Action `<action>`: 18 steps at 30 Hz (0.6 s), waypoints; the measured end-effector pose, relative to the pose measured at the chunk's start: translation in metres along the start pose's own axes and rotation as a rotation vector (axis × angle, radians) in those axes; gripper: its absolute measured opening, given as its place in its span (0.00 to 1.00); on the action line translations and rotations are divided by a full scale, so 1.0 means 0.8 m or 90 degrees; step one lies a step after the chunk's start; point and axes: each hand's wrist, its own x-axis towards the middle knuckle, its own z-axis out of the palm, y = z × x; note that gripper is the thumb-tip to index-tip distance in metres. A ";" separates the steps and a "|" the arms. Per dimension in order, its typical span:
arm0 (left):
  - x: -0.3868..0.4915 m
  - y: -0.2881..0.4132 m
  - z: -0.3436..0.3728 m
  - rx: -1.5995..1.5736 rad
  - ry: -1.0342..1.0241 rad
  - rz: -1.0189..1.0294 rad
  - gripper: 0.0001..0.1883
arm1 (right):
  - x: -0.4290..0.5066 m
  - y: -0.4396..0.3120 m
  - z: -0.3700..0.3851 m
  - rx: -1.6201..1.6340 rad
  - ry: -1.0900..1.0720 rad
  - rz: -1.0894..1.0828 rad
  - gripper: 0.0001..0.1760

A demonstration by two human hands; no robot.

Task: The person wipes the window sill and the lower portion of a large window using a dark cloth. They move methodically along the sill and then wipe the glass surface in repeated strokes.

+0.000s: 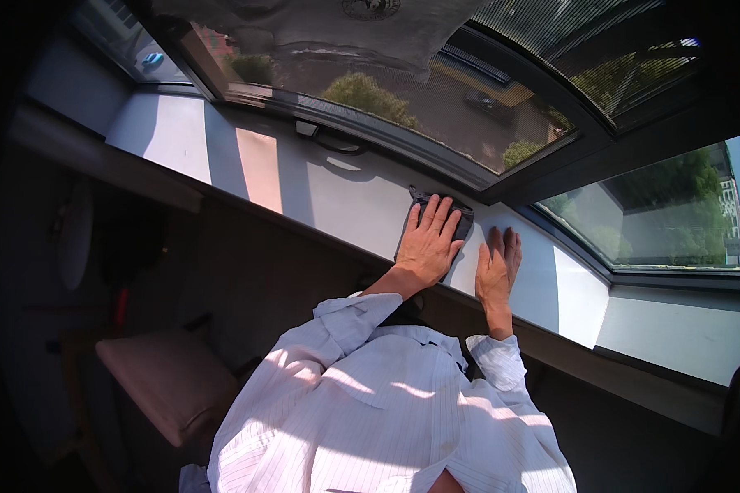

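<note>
My left hand [428,243] lies flat over a folded dark grey cloth [464,219], its fingers slightly spread and pressing the cloth against the pale windowsill [357,203]. The cloth shows at the fingertips and along both sides of the palm. To the right, my right hand [497,268] is at the sill with nothing visible in it. Its fingers are straight and partly in shadow, and I cannot tell whether the fingertips touch the surface. Both wrists come over the sill's front edge.
A window handle [333,142] juts out over the sill from the dark frame [370,138] of a screened window. Grey fabric [345,31] with a printed emblem hangs across its top. Another window pane [660,209] stands at right. A pinkish cushioned seat [169,379] is at lower left.
</note>
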 end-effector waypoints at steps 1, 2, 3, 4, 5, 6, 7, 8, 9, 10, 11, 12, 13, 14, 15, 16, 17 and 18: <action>-0.003 -0.012 -0.006 0.010 0.019 -0.013 0.31 | -0.001 0.001 0.001 0.008 0.021 -0.012 0.27; -0.007 -0.027 -0.014 0.019 0.024 -0.029 0.31 | -0.001 0.001 0.002 0.014 0.024 -0.008 0.27; -0.010 -0.044 -0.024 0.030 0.037 -0.041 0.31 | -0.002 0.000 0.002 0.020 0.022 0.001 0.27; -0.014 -0.063 -0.035 0.038 0.057 -0.047 0.30 | -0.002 0.000 0.001 0.016 0.035 -0.009 0.26; -0.016 -0.082 -0.046 0.044 0.083 -0.059 0.29 | -0.002 -0.002 0.001 0.019 0.041 -0.007 0.26; -0.019 -0.100 -0.057 0.051 0.096 -0.068 0.29 | -0.002 -0.004 0.000 0.020 0.042 -0.003 0.26; -0.021 -0.116 -0.068 0.060 0.109 -0.074 0.28 | -0.002 -0.005 -0.001 0.020 0.045 0.003 0.25; -0.023 -0.129 -0.076 0.076 0.097 -0.094 0.29 | -0.002 -0.008 -0.002 0.025 0.047 0.011 0.25; -0.023 -0.138 -0.081 0.100 0.109 -0.101 0.29 | -0.002 -0.010 -0.003 0.031 0.052 0.018 0.24; -0.022 -0.143 -0.084 0.097 0.087 -0.125 0.30 | -0.001 -0.012 -0.003 0.037 0.061 0.020 0.24; -0.020 -0.140 -0.081 0.105 0.067 -0.130 0.30 | -0.001 -0.014 -0.003 0.031 0.062 0.030 0.24; -0.018 -0.133 -0.075 0.116 0.067 -0.133 0.30 | 0.000 -0.015 -0.004 0.025 0.065 0.031 0.24; -0.015 -0.123 -0.068 0.127 0.071 -0.135 0.30 | 0.000 -0.015 -0.005 0.018 0.071 0.030 0.24; -0.011 -0.113 -0.061 0.132 0.021 -0.110 0.32 | 0.001 -0.015 -0.005 0.022 0.071 0.028 0.24; -0.008 -0.100 -0.053 0.111 0.015 -0.082 0.32 | 0.002 -0.014 -0.004 0.026 0.074 0.027 0.24; -0.005 -0.086 -0.044 0.097 0.001 -0.056 0.32 | 0.003 -0.013 -0.004 0.027 0.077 0.025 0.24; -0.002 -0.073 -0.036 0.085 -0.018 -0.034 0.32 | 0.003 -0.012 -0.004 0.027 0.078 0.027 0.24; -0.002 -0.062 -0.031 0.061 -0.028 -0.005 0.32 | 0.002 -0.012 -0.003 0.026 0.079 0.027 0.24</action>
